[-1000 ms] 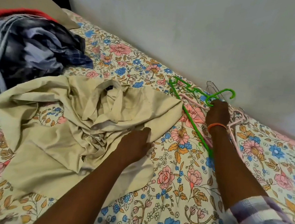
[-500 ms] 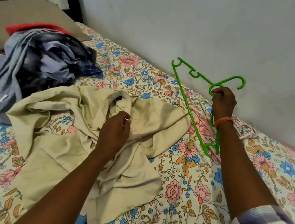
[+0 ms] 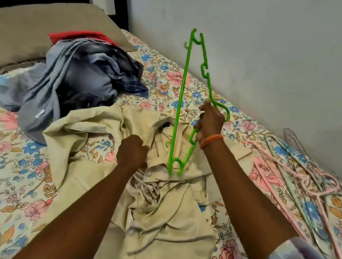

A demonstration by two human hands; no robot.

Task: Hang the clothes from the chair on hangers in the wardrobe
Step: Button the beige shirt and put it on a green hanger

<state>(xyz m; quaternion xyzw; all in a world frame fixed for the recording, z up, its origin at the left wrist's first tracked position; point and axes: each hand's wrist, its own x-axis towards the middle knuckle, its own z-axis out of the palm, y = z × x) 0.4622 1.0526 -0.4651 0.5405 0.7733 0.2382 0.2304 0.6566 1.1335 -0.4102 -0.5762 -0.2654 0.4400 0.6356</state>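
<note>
Bed with floral sheet, its near and left edges cut off by the frame; the right side runs along a pale wall. Beige shirt, crumpled at centre, its lower hem partly hidden beneath both forearms. Pile of dark and grey clothes at upper left, covering most of a red garment. Green hanger, held on end, lower tip touching the shirt; its hook is largely hidden behind the right hand, which grips its neck. Left hand, fingers curled, apparently pinching shirt fabric, though the contact is hidden. Pink and wire hangers, blurred, lie beside the wall.
</note>
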